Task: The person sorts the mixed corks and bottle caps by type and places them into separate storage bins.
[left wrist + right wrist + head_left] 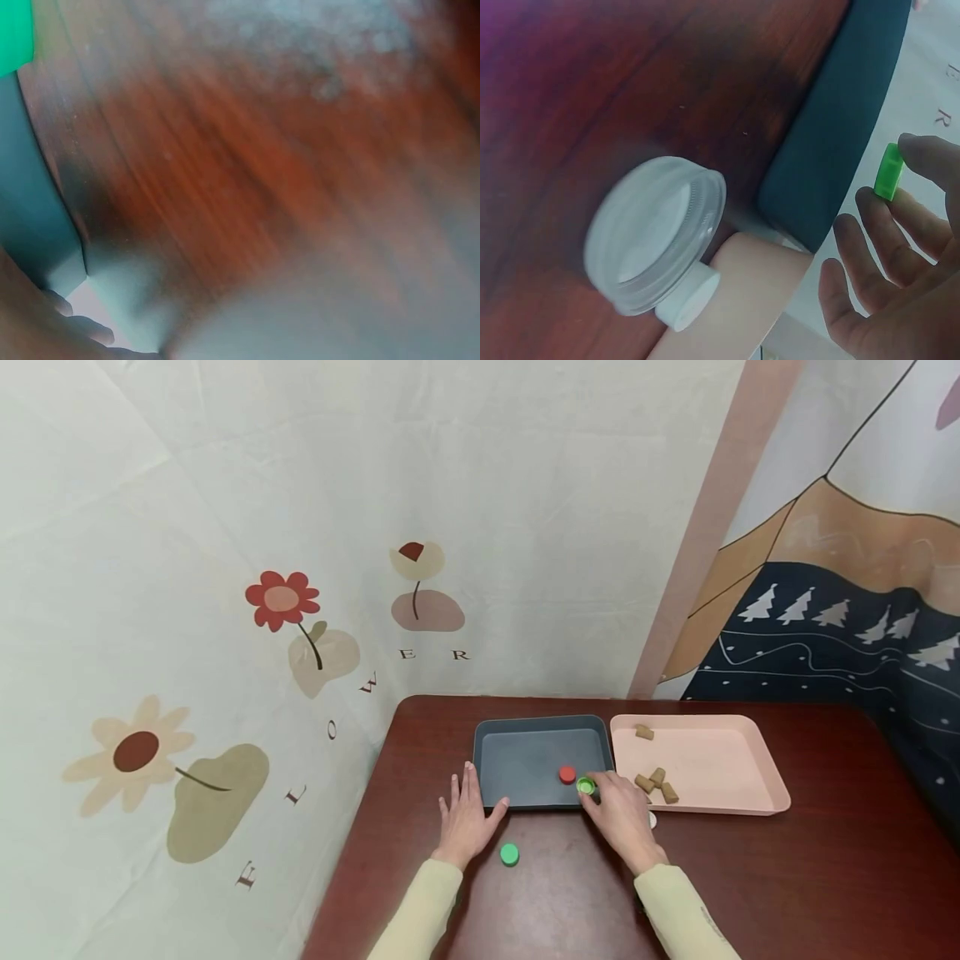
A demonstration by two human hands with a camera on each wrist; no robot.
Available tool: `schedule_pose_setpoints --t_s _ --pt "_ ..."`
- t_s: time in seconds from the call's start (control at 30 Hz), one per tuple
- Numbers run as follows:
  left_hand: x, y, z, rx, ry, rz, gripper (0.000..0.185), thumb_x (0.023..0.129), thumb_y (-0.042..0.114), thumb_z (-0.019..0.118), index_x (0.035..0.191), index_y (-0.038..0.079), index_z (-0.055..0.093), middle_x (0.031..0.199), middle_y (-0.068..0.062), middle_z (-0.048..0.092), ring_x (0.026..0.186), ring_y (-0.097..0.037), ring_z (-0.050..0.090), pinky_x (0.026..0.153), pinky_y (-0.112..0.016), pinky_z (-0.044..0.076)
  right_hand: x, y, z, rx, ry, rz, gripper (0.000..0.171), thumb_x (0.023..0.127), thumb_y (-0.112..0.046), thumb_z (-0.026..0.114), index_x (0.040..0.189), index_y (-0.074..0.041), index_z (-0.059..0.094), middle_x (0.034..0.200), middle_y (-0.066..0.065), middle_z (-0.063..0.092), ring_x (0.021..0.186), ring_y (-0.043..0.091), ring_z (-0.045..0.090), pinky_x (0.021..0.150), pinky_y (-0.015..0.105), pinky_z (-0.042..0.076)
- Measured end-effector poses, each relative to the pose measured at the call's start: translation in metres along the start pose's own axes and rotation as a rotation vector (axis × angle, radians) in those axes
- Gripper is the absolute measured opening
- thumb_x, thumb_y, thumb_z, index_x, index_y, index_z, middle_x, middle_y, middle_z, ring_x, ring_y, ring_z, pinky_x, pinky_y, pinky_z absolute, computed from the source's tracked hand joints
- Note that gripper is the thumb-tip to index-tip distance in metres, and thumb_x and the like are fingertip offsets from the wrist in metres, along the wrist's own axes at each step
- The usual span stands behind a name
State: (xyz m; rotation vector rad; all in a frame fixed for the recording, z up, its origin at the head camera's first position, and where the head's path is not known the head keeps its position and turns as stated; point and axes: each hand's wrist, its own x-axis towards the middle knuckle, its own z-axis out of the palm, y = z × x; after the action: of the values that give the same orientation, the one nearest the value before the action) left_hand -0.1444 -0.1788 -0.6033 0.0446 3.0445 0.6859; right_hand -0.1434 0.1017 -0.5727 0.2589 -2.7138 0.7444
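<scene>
Two hands at a dark tray on a wooden surface.
Right hand (619, 810) reaches forward, its grip pinching a green cap (586, 786) over the dark tray (525, 728) corner; left hand (467, 814) lies flat, fingers straight, beside the tray.

The table (787, 877) has a dark red-brown wood surface and stands in a corner against the walls. Directly on it, toward the far edge, a dark tray (525, 731) and a pink tray (720, 777) lie side by side, touching. A green cap (509, 854) lies on the bare wood in front of the dark tray. A clear lid (652, 232) lies just beside the pink tray's near edge. The left hand (467, 817) rests flat on the table against the dark tray's near corner.
</scene>
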Motion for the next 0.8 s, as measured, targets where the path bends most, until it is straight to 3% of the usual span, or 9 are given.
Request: schedule_pose_setpoints --t_s 0.27,0.67,0.8 --pt "0.002 0.0 0.001 0.009 0.007 -0.003 0.099 0.1 0.067 0.05 0.166 0.004 0.012 0.173 -0.011 0.013 0.157 -0.041 0.013 0.117 -0.072 0.016 0.013 -0.003 0.009 -0.046 -0.075 0.034 0.031 0.087 -0.021 0.084 0.11 -0.002 0.076 0.096 0.013 0.072 0.083 0.034 0.07 0.068 0.051 0.054" --pt "0.0 0.001 -0.001 -0.012 0.0 -0.004 0.1 0.099 0.069 0.049 0.166 0.005 0.011 0.173 -0.011 0.012 0.157 -0.041 0.013 0.117 -0.072 0.015 0.02 -0.008 0.014 -0.117 -0.167 0.116 0.023 0.088 -0.024 0.081 0.102 -0.007 0.076 0.088 0.008 0.07 0.079 0.033 0.063 0.068 0.049 0.043" --pt "0.0 0.001 0.0 -0.01 0.002 -0.003 0.1 0.099 0.069 0.049 0.166 0.005 0.012 0.173 -0.011 0.013 0.157 -0.041 0.013 0.117 -0.073 0.016 0.022 -0.007 0.014 -0.12 -0.192 0.122 0.029 0.088 -0.026 0.081 0.106 -0.004 0.076 0.092 0.011 0.07 0.082 0.034 0.063 0.071 0.051 0.044"
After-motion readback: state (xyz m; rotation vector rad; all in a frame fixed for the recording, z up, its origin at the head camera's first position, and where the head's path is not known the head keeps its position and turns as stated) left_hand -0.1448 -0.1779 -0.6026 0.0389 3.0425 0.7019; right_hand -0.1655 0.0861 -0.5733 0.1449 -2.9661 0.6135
